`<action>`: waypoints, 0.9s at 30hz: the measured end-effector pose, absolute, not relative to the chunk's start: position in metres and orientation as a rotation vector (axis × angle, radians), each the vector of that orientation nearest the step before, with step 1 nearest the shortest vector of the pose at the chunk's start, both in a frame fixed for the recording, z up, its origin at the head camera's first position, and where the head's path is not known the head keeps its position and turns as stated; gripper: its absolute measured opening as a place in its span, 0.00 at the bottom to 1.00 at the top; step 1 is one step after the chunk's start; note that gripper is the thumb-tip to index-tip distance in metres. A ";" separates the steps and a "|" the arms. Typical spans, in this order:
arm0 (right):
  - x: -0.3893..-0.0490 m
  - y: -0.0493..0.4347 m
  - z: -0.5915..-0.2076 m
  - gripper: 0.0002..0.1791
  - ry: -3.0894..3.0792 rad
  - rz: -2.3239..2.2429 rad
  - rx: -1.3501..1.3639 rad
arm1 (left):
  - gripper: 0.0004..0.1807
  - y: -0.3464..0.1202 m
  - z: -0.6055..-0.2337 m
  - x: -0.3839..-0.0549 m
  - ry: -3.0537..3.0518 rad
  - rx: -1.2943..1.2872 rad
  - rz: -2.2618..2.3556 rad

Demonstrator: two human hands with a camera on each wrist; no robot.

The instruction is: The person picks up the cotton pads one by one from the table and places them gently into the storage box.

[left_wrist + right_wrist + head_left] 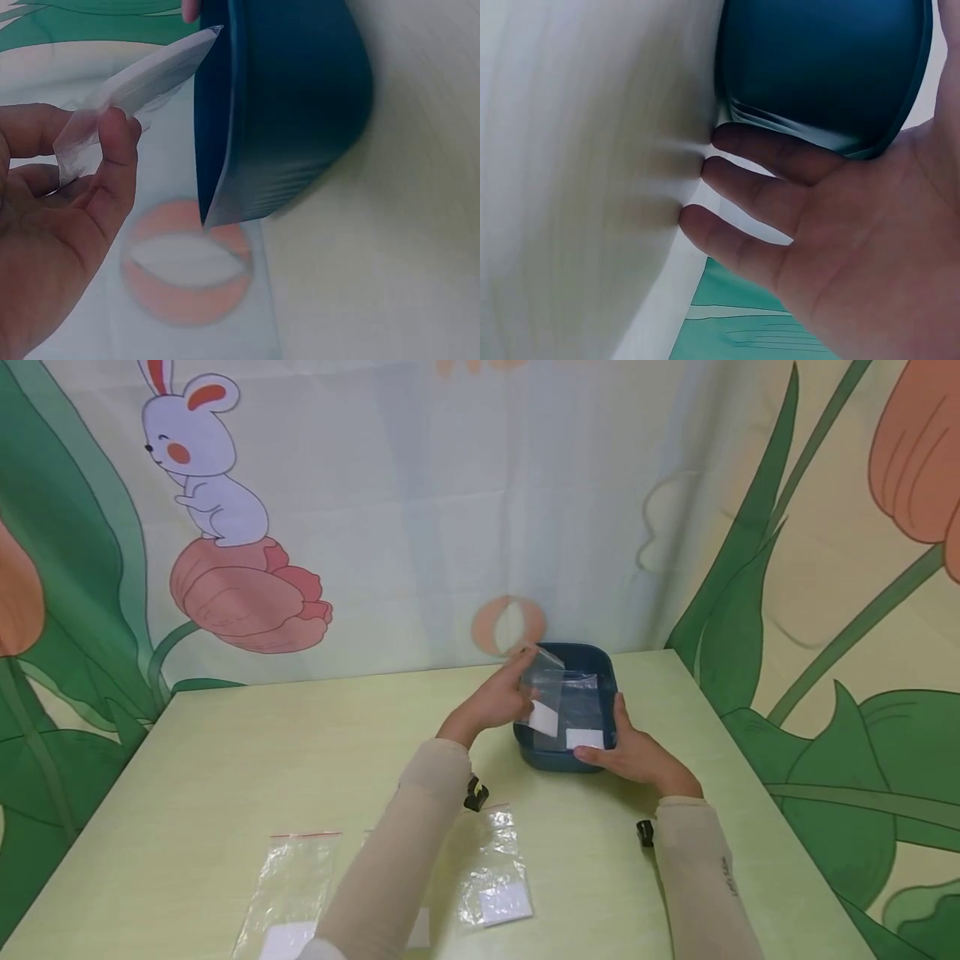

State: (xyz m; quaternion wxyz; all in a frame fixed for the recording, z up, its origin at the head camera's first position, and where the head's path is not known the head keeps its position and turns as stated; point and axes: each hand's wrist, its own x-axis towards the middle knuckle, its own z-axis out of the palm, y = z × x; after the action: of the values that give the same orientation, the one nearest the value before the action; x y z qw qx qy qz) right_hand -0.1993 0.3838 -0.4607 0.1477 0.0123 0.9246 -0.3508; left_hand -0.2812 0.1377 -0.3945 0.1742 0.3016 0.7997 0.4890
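Observation:
My left hand (498, 695) pinches a clear plastic bag (546, 681) with a white flat piece at its bottom, tilted over the blue bin (558, 762). In the left wrist view, that bag (154, 75) hangs between thumb and fingers, its tip beside the bin's rim. Inside the bin lies another clear bag (577, 697) with a white piece. My right hand (637, 750) rests against the bin's near right corner, thumb at the front rim, a finger along the right side. The right wrist view shows its fingers (742, 191) fairly straight, their tips on the table.
More clear bags with white pieces lie on the table (225, 760) near its front: one at left (300, 868), one at right (495, 868), and one mostly hidden under my left forearm. A printed curtain (420, 527) stands behind the table, close to the bin.

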 end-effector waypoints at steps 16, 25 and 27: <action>-0.199 0.385 -0.463 0.73 2.634 -1.038 0.044 | 0.48 0.169 -0.421 -0.289 2.419 0.844 1.233; -0.199 0.388 -0.464 0.74 2.636 -1.053 0.027 | 0.47 0.200 -0.440 -0.294 2.515 0.868 1.132; -0.198 0.388 -0.464 0.74 2.636 -1.055 0.015 | 0.47 0.204 -0.445 -0.293 2.492 0.879 1.132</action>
State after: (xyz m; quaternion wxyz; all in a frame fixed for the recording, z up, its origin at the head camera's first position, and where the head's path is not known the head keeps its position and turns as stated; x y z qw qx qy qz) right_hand -0.1983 0.3876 -0.4644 0.1507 0.0053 0.9178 -0.3673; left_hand -0.2928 0.2045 -0.4445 0.1328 0.3030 0.8592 0.3903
